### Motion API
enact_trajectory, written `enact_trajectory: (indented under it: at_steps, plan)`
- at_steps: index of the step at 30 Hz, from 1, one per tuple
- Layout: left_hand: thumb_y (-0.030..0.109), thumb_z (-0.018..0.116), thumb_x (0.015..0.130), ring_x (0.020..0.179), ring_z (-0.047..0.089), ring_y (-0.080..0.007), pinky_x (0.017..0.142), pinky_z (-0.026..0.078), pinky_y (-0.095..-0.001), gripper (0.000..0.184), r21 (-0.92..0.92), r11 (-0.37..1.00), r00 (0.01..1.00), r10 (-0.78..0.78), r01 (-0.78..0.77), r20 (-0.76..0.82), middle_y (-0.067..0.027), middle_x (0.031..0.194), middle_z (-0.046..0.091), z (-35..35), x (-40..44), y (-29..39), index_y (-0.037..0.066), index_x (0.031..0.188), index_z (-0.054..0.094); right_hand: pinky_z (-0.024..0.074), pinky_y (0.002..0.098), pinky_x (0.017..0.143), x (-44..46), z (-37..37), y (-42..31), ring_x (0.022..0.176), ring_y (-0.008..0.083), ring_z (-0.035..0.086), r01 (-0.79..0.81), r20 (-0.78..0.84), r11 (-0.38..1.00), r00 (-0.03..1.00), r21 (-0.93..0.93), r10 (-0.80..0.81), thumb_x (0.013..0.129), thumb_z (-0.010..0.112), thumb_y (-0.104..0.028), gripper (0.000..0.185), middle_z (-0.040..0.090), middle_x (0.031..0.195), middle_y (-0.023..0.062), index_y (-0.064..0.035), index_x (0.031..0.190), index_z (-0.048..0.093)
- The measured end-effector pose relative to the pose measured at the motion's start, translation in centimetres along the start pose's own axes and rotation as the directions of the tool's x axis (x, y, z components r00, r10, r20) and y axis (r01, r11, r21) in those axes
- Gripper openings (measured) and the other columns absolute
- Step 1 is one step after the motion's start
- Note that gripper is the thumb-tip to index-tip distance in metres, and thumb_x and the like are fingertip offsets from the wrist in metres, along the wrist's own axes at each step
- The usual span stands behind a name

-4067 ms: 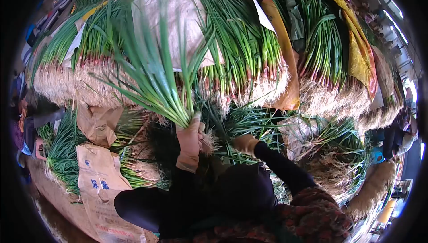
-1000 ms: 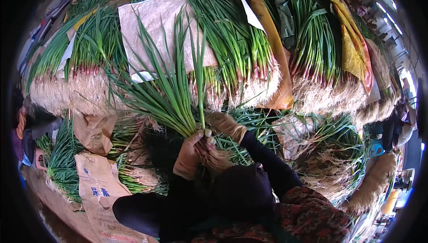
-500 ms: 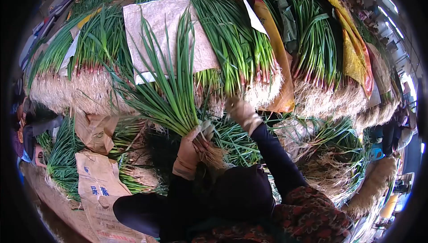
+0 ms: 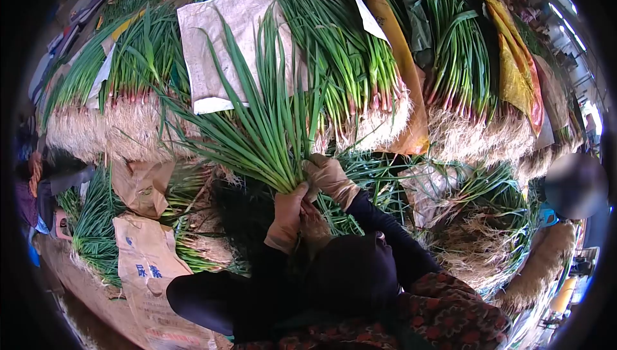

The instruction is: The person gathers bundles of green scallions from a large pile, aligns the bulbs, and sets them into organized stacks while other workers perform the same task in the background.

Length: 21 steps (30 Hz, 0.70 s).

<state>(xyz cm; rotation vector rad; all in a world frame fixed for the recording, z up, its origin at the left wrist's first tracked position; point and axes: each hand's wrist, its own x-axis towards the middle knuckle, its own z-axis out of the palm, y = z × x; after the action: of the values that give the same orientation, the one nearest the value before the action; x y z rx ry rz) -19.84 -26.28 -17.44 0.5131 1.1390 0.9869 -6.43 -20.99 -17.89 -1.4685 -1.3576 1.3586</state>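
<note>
green onions [image 4: 276, 157] sit clamped in the left hand [image 4: 286, 214]; the right hand [image 4: 330, 178] touches them (its grip unclear).

The left hand [image 4: 286, 216] was curled in a closed grip, its wrist [image 4: 281, 242] just below the fingers and the dark left sleeve [image 4: 262, 273] lower still. The right hand [image 4: 331, 179] lay just above and to the right of the left fingers, its own fingers bent inward, their exact hold partly hidden. From them the right forearm [image 4: 392, 231] slanted down and rightward, its elbow bent, toward a patterned upper sleeve [image 4: 456, 305].
</note>
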Motion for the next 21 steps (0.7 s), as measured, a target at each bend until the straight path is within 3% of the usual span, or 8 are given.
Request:
enact_trajectory:
  at_steps: [4,8,11,12,15,16,19,21]
  plan:
    - [0.018,0.058,0.085,0.040,0.055,-0.0141,0.034,0.037,-0.0203,0.020,-0.049,0.999,1.000,-0.002,0.001,-0.018,-0.0073,0.059,0.059,0.1,-0.6,0.8,-0.002,0.086,0.060,0.0434,0.0239,0.045,-0.4,-0.3,1.9,0.052,0.0114,0.055,-0.218,0.086,0.893,0.976,0.393,0.201,0.091,0.052,-0.025,0.025,0.060,0.065,0.0054,-0.0009,0.089,0.058]
    - [0.015,0.059,0.084,0.039,0.054,-0.0142,0.034,0.038,-0.0218,0.018,-0.080,0.997,1.000,0.015,-0.016,-0.016,-0.0084,0.060,0.060,0.0,0.0,0.2,-0.003,0.086,0.060,0.0451,0.0258,0.048,-1.0,-2.4,4.4,0.054,0.0150,0.058,-0.368,0.205,0.897,0.924,0.246,0.323,0.091,0.052,-0.027,0.027,0.058,0.062,0.0044,-0.0017,0.087,0.059]
    - [0.013,0.059,0.083,0.039,0.054,-0.0149,0.034,0.040,-0.0225,0.017,-0.015,1.000,1.000,-0.008,0.008,-0.015,-0.0093,0.060,0.060,-0.2,-0.3,0.1,-0.003,0.085,0.060,0.0449,0.0264,0.053,0.4,-1.3,3.0,0.059,0.0155,0.058,-0.104,0.061,0.990,0.993,0.092,0.098,0.090,0.053,-0.029,0.029,0.060,0.065,0.0047,-0.0012,0.087,0.059]
    - [0.013,0.060,0.083,0.039,0.054,-0.0152,0.034,0.041,-0.0226,0.016,0.015,1.000,1.000,-0.019,0.019,-0.007,-0.0095,0.060,0.060,-0.2,-0.3,0.3,-0.003,0.085,0.059,0.0445,0.0272,0.057,-0.8,-0.8,-0.8,0.063,0.0154,0.058,0.102,-0.022,0.985,0.994,-0.142,-0.106,0.089,0.054,-0.029,0.029,0.060,0.067,0.0044,-0.0010,0.088,0.060]
    - [0.013,0.059,0.083,0.037,0.054,-0.0164,0.033,0.040,-0.0225,0.016,-0.043,0.999,1.000,0.003,-0.003,0.003,-0.0095,0.058,0.058,-0.2,-0.2,0.3,-0.003,0.084,0.059,0.0446,0.0252,0.048,0.0,-0.5,0.8,0.054,0.0121,0.054,-0.028,0.028,1.000,0.999,-0.014,0.029,0.090,0.054,-0.024,0.026,0.060,0.068,0.0064,0.0006,0.096,0.059]
    - [0.013,0.058,0.084,0.041,0.054,-0.0163,0.039,0.044,-0.0233,0.015,-0.032,0.999,1.000,0.005,-0.004,0.028,-0.0092,0.060,0.058,-0.2,-0.3,0.6,-0.002,0.084,0.059,0.0427,0.0257,0.045,-0.7,-0.3,-0.4,0.049,0.0128,0.053,-0.264,0.104,0.914,0.964,0.307,0.244,0.090,0.052,-0.024,0.025,0.059,0.063,0.0060,0.0001,0.088,0.060]
    - [0.012,0.056,0.085,0.049,0.053,-0.0141,0.050,0.046,-0.0247,0.013,-0.166,0.984,0.996,-0.047,0.060,0.080,-0.0065,0.062,0.056,0.3,-0.9,0.9,-0.001,0.086,0.058,0.0482,0.0337,0.053,-1.0,-0.3,4.5,0.059,0.0187,0.059,-0.372,0.113,0.909,0.927,0.187,0.357,0.090,0.051,-0.022,0.024,0.058,0.064,0.0094,-0.0005,0.089,0.060]
    - [0.015,0.055,0.086,0.048,0.049,-0.0118,0.052,0.044,-0.0251,0.014,-0.436,0.887,0.946,-0.004,0.153,0.323,-0.0030,0.060,0.053,0.3,-1.6,2.6,0.001,0.083,0.056,0.0472,0.0340,0.048,-1.2,-2.2,11.7,0.055,0.0192,0.060,0.236,0.461,0.824,0.887,-0.515,0.034,0.090,0.048,-0.020,0.022,0.060,0.066,0.0076,-0.0022,0.090,0.061]
